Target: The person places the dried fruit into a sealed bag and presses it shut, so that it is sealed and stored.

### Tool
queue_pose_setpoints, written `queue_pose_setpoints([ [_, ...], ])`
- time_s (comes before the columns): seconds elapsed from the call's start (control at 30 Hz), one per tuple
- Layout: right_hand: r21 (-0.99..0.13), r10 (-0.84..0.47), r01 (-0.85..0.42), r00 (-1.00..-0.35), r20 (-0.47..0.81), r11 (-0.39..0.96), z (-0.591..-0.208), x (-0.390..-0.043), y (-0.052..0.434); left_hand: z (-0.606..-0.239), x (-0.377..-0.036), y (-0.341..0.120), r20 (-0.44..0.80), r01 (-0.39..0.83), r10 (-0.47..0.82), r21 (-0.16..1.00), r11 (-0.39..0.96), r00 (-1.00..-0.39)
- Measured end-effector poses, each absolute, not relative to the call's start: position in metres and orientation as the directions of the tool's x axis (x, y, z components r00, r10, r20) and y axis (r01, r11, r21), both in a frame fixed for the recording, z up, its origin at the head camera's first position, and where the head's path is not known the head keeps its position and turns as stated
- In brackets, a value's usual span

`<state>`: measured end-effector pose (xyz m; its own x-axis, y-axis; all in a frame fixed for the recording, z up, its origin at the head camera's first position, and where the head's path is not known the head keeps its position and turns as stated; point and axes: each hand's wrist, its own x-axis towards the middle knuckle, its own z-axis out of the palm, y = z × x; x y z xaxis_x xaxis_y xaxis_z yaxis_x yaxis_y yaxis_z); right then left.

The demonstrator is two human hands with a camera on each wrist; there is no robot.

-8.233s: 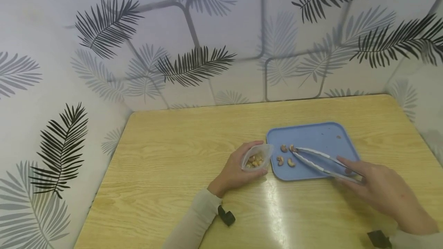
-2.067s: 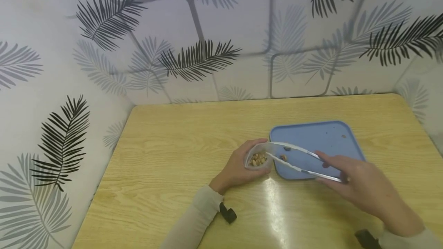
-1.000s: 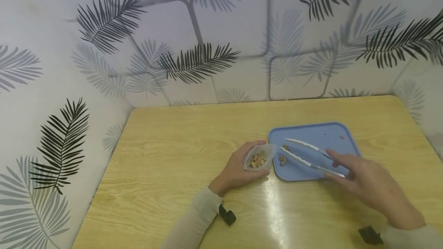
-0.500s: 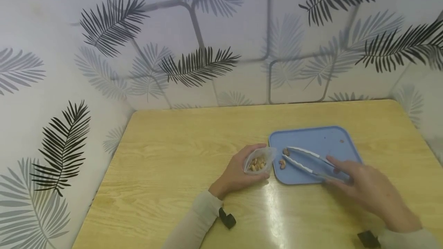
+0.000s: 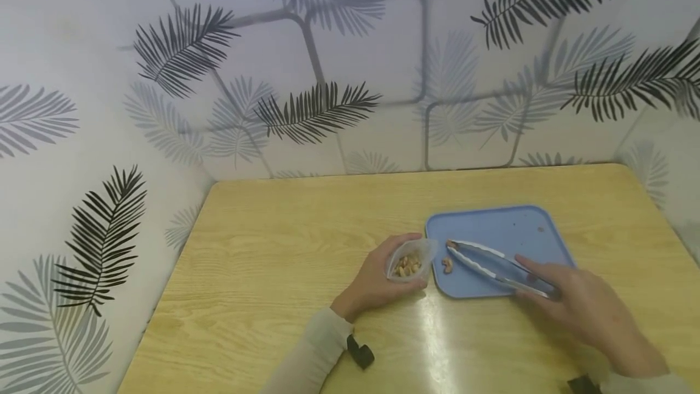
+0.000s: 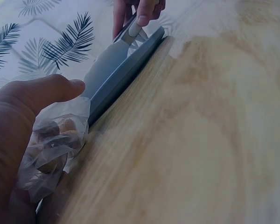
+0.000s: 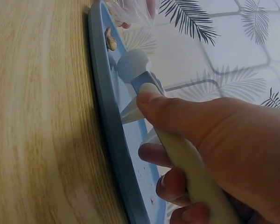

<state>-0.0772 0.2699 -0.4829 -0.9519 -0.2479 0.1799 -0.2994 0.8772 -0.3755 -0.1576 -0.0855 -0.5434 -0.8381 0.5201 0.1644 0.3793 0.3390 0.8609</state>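
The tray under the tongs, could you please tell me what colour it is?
The tray is light blue, clearest in the head view.

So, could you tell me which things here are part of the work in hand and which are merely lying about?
In use:
- tongs, gripped by the right hand
- clear bag of nuts, held by the left hand
- two nuts left on the blue tray

Lying about:
- crumb at the tray's far corner
- wooden table
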Motion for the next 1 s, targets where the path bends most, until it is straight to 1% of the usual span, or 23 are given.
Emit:
queue_pose_setpoints([
  [0.2, -0.366, -0.234, -0.324, -0.934, 0.269, 0.872, -0.484, -0.072, 0.268, -0.543, -0.158, -0.085, 0.176, 0.391, 0.524, 0.857, 0.335, -0.834],
  [0.53, -0.357, -0.256, -0.436, -0.855, 0.452, 0.826, -0.467, -0.066, 0.260, -0.544, -0.159, -0.085, 0.187, 0.404, 0.525, 0.851, 0.336, -0.830],
  [0.63, -0.361, -0.262, -0.455, -0.843, 0.470, 0.814, -0.461, -0.063, 0.256, -0.544, -0.158, -0.086, 0.189, 0.408, 0.526, 0.848, 0.339, -0.829],
  [0.83, -0.374, -0.270, -0.462, -0.844, 0.462, 0.804, -0.451, -0.059, 0.250, -0.541, -0.158, -0.086, 0.214, 0.427, 0.527, 0.843, 0.325, -0.823],
  [1.0, -0.372, -0.290, -0.477, -0.840, 0.458, 0.796, -0.449, -0.057, 0.244, -0.542, -0.158, -0.085, 0.207, 0.421, 0.532, 0.848, 0.321, -0.821],
])
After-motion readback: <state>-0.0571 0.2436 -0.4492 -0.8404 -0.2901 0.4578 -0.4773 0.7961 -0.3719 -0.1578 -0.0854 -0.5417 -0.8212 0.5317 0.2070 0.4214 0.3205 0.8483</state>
